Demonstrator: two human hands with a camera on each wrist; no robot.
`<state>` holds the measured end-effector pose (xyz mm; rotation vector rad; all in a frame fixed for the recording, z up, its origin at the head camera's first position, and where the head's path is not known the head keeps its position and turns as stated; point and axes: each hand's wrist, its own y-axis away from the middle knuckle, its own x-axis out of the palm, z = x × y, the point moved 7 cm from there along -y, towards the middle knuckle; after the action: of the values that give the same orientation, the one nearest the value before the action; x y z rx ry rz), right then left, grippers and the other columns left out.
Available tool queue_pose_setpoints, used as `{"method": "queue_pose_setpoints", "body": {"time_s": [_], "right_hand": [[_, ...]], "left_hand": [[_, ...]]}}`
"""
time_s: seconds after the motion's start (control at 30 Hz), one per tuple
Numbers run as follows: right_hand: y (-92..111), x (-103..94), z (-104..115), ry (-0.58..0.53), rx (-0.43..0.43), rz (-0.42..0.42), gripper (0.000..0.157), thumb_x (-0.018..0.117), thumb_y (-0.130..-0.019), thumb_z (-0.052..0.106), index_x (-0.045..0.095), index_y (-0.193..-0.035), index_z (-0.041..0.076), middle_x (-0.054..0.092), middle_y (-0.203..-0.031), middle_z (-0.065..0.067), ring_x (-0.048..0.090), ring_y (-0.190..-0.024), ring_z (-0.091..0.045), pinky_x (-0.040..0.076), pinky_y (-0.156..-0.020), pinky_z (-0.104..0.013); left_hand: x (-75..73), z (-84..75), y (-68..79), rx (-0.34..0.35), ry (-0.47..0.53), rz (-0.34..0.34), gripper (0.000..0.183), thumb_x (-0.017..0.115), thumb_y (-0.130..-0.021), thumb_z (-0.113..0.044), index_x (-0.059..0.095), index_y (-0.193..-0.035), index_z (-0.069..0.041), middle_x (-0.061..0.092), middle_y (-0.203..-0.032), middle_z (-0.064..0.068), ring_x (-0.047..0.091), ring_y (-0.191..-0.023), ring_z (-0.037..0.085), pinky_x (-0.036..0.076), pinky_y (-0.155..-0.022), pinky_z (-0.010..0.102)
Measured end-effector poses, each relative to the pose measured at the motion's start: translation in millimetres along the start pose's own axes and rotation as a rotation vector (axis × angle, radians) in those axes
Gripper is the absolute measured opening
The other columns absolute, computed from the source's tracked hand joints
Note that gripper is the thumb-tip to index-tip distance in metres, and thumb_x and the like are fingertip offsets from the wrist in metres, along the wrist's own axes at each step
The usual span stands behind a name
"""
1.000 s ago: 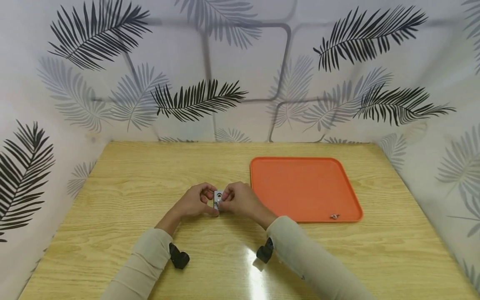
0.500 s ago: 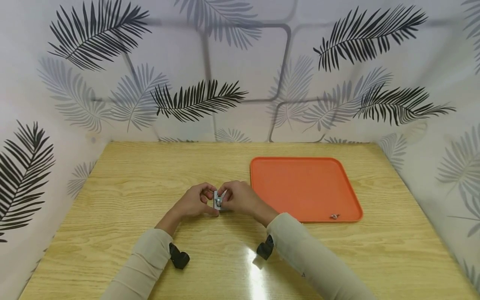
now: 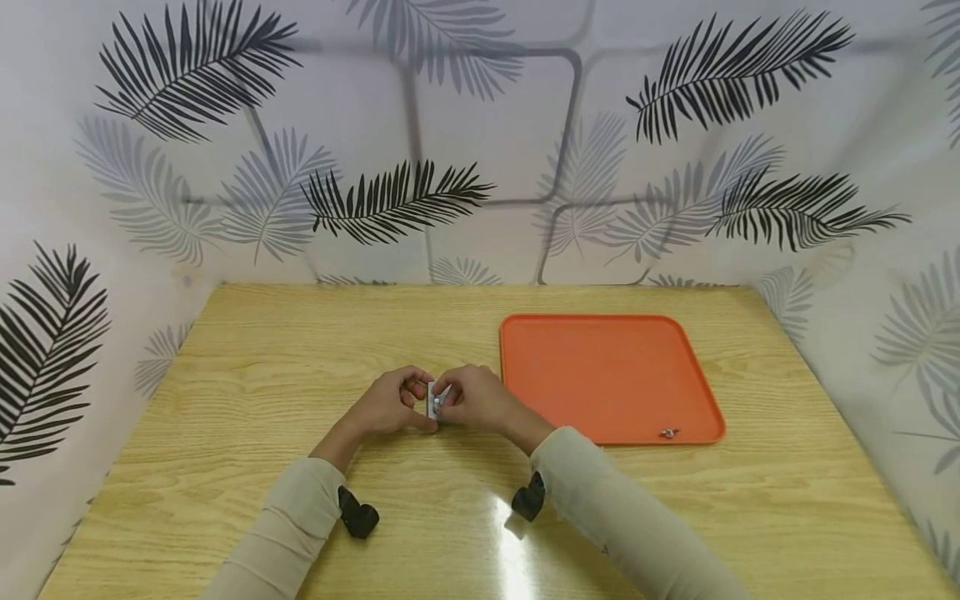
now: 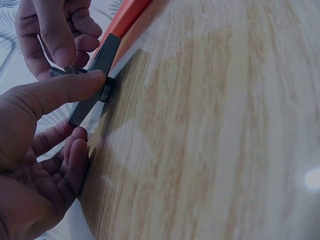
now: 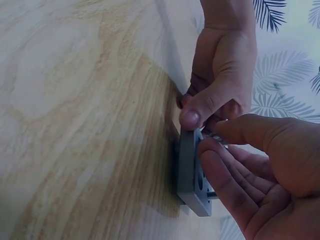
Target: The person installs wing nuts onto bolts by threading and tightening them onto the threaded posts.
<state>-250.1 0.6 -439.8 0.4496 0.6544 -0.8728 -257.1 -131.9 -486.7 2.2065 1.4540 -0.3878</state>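
A small grey metal plate [image 3: 431,404] with a round hole is held just above the table between my hands. My left hand [image 3: 386,406] grips it by its edges, thumb on the near side. In the left wrist view a threaded bolt [image 4: 56,72] sticks out of the plate, with its head on the table side. My right hand [image 3: 483,400] pinches a small wing nut [image 3: 437,403] on that bolt; its fingertips mostly cover it. A second post [image 5: 212,195] projects from the plate's other end in the right wrist view.
An orange tray [image 3: 600,375] lies to the right on the wooden table [image 3: 285,350]. Near its front right corner rests another small metal piece [image 3: 669,432], which looks like a wing nut. A leaf-patterned wall covering [image 3: 480,242] stands behind the table.
The right fingers have shifted slightly around the wing nut, which shows at a different angle. My left hand and the plate have stayed in place.
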Motion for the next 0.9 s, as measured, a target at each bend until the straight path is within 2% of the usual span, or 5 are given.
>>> {"method": "queue_pose_setpoints", "body": {"time_s": [0.23,0.27,0.37,0.53,0.9], "right_hand": [[0.0,-0.4,-1.8,0.044,0.004,-0.083,0.018,0.080,-0.084,0.018,0.071,-0.091,0.005,0.074,-0.077,-0.006,0.064,-0.065,-0.006,0.050,-0.061,-0.017],[0.4,-0.9,-2.0,0.047,0.010,-0.091,0.018,0.081,-0.083,0.019,0.071,-0.090,0.005,0.073,-0.077,-0.005,0.063,-0.065,-0.006,0.053,-0.070,-0.020],[1.7,-3.6,-0.8,0.055,0.015,-0.103,0.016,0.080,-0.084,0.018,0.071,-0.088,0.005,0.073,-0.077,-0.005,0.063,-0.066,-0.006,0.055,-0.072,-0.025],[1.8,-8.9,0.5,0.076,0.025,-0.111,0.005,0.072,-0.087,0.008,0.074,-0.088,0.004,0.074,-0.080,-0.007,0.063,-0.066,-0.007,0.049,-0.057,-0.018],[3.8,-8.9,-0.4,0.094,0.040,-0.093,0.008,0.072,-0.088,0.009,0.072,-0.080,0.007,0.073,-0.076,-0.005,0.059,-0.062,-0.006,0.048,-0.056,-0.018]], "left_hand": [[-0.2,-0.4,1.0,0.012,0.022,0.004,0.058,0.086,-0.073,-0.007,0.058,-0.123,-0.002,0.057,-0.102,0.010,0.046,-0.082,0.019,0.043,-0.076,0.031],[-0.2,-0.3,0.9,0.014,0.024,0.005,0.058,0.086,-0.073,-0.007,0.058,-0.123,-0.002,0.057,-0.102,0.010,0.046,-0.082,0.019,0.043,-0.076,0.031],[0.2,0.0,0.3,0.012,0.023,0.010,0.058,0.086,-0.073,-0.008,0.058,-0.123,-0.002,0.057,-0.103,0.011,0.046,-0.082,0.019,0.043,-0.076,0.031],[0.7,1.7,0.1,-0.014,0.010,0.012,0.060,0.087,-0.074,-0.011,0.057,-0.125,-0.004,0.055,-0.105,0.010,0.044,-0.082,0.019,0.042,-0.075,0.031],[1.5,2.7,-1.0,-0.018,0.011,0.004,0.060,0.088,-0.072,-0.011,0.058,-0.124,-0.006,0.057,-0.105,0.008,0.046,-0.082,0.018,0.042,-0.075,0.030]]}}
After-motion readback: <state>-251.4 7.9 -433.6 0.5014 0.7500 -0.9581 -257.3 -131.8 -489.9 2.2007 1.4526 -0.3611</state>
